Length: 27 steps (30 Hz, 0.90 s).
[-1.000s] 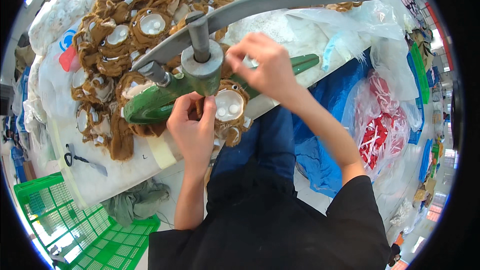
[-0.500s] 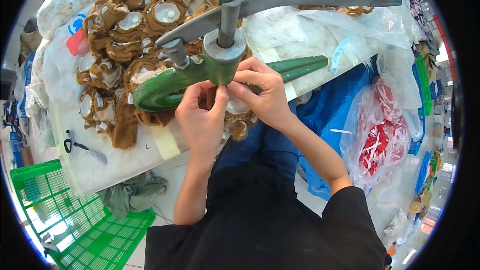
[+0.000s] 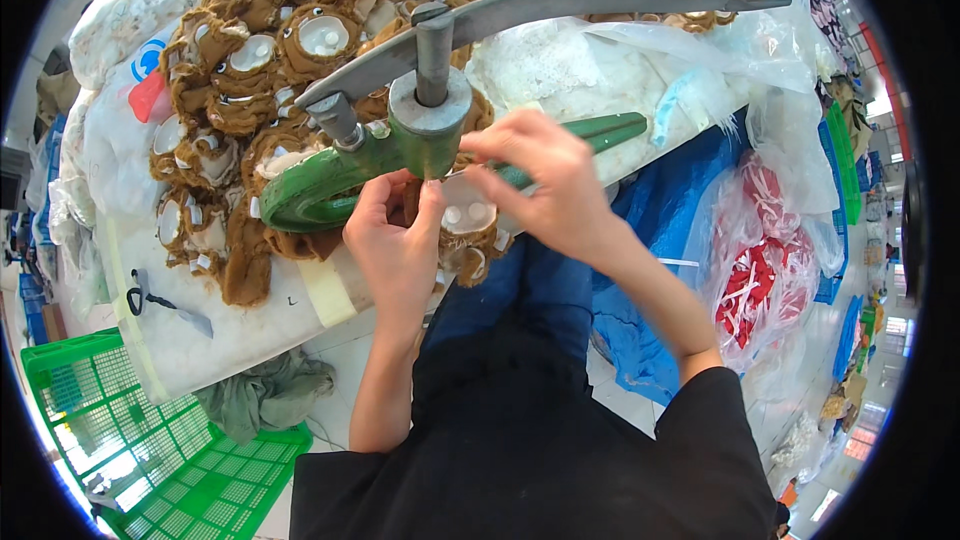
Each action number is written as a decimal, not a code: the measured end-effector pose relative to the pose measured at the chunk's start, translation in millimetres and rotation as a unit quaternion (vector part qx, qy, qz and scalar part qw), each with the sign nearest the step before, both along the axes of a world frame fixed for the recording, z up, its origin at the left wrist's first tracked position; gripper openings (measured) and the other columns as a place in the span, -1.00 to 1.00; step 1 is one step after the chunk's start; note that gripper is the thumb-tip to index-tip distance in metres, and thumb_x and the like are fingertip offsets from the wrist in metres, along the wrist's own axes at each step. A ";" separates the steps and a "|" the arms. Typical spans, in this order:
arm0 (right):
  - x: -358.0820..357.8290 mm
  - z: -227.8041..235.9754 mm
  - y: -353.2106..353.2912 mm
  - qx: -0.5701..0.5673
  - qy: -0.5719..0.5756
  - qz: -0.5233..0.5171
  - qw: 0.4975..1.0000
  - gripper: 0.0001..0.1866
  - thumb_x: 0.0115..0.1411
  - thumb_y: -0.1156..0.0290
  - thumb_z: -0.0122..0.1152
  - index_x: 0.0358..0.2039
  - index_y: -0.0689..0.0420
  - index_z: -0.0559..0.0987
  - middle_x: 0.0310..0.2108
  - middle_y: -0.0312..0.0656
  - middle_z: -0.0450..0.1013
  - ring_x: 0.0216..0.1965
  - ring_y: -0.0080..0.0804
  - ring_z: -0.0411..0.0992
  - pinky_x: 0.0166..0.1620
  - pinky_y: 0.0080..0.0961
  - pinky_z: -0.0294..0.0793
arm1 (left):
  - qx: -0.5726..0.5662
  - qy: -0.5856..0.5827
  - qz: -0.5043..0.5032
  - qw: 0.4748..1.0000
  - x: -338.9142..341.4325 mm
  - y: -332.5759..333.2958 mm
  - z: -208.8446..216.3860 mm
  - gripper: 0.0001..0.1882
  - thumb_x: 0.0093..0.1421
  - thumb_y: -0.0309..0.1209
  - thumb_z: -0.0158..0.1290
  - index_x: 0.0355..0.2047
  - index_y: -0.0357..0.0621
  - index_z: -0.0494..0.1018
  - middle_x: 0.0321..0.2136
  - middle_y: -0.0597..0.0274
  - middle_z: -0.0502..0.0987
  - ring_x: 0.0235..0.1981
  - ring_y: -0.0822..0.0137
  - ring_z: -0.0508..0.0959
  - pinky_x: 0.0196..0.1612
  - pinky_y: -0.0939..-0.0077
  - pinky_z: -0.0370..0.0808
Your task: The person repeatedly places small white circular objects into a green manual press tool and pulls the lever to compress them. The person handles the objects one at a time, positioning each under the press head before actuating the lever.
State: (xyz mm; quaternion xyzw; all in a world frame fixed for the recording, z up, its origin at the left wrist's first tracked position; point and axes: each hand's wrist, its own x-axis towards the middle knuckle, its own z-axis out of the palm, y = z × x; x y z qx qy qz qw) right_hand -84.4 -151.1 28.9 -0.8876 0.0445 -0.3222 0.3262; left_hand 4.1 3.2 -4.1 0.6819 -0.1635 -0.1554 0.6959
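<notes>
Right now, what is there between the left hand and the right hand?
In the head view, a brown plush piece with a round white patch shows between the left hand and the right hand.

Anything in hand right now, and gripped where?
Left hand: a brown plush piece, pinched by the cloth beside its white disc, below the green press. Right hand: can't tell whether it holds anything.
</notes>
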 end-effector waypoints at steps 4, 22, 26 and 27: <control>7.6 -18.4 11.6 0.022 -0.003 0.004 1.000 -0.79 0.09 0.51 0.46 -0.23 0.18 0.70 -0.30 -0.14 0.56 -0.24 -0.19 0.52 -0.17 -0.36 0.53 | 0.021 -0.016 -0.007 1.000 0.9 -0.8 4.4 -0.80 0.26 -0.49 0.26 -0.19 -0.39 0.56 -0.44 0.36 0.59 -0.44 0.64 0.47 -0.35 0.71 0.42; 16.8 -8.8 3.3 0.510 0.142 0.085 0.844 -0.82 0.28 0.43 0.33 -0.19 0.27 0.68 -0.30 -0.28 0.64 -0.24 -0.64 0.54 -0.15 -0.60 0.53 | 0.027 -0.030 0.006 0.999 -0.1 0.0 -3.2 -0.80 0.21 -0.48 0.29 -0.21 -0.35 0.58 -0.44 0.36 0.57 -0.47 0.64 0.45 -0.38 0.68 0.42; 18.4 -2.9 0.8 0.513 0.177 0.084 0.836 -0.84 0.28 0.43 0.34 -0.20 0.25 0.68 -0.31 -0.29 0.63 -0.26 -0.65 0.53 -0.17 -0.61 0.52 | 0.037 -0.035 0.013 0.999 0.5 -1.0 -2.5 -0.80 0.20 -0.50 0.29 -0.21 -0.36 0.58 -0.43 0.32 0.58 -0.47 0.61 0.47 -0.38 0.65 0.44; 18.1 -1.7 -0.1 0.528 0.193 0.090 0.822 -0.85 0.27 0.44 0.34 -0.21 0.24 0.66 -0.32 -0.29 0.63 -0.27 -0.65 0.53 -0.17 -0.61 0.51 | 0.042 -0.036 0.012 0.998 -0.1 1.0 -4.3 -0.80 0.20 -0.50 0.29 -0.21 -0.37 0.58 -0.43 0.31 0.59 -0.47 0.60 0.47 -0.38 0.65 0.44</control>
